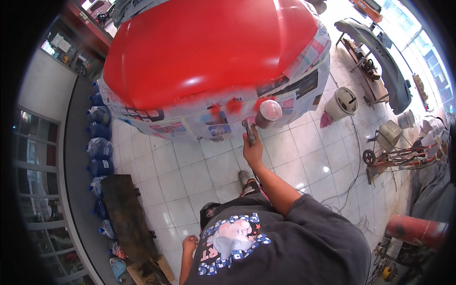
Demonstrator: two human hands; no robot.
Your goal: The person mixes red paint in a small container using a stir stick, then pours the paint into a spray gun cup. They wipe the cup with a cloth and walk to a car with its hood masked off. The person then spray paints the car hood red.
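My right hand (253, 149) is wrapped round the handle of a spray gun (251, 133), its arm stretched forward. The gun's cup (270, 113) has a pale, pinkish top and stands just beyond the fingers. Ahead of the gun, a little apart from it, is a glossy red car hood (204, 52). Newspaper masking (190, 124) with red overspray covers the front of the car below the hood's edge. My left hand (190, 243) hangs low by my side, fingers loosely curled, with nothing visible in it.
A paint-stained bucket (341, 103) stands right of the car, beside a dark bumper (380, 61) on a stand. A hose (354, 175) trails over the tiled floor. Further right are a wheeled cart (389, 159) and red tank (418, 231). Blue water jugs (100, 149) line the left wall.
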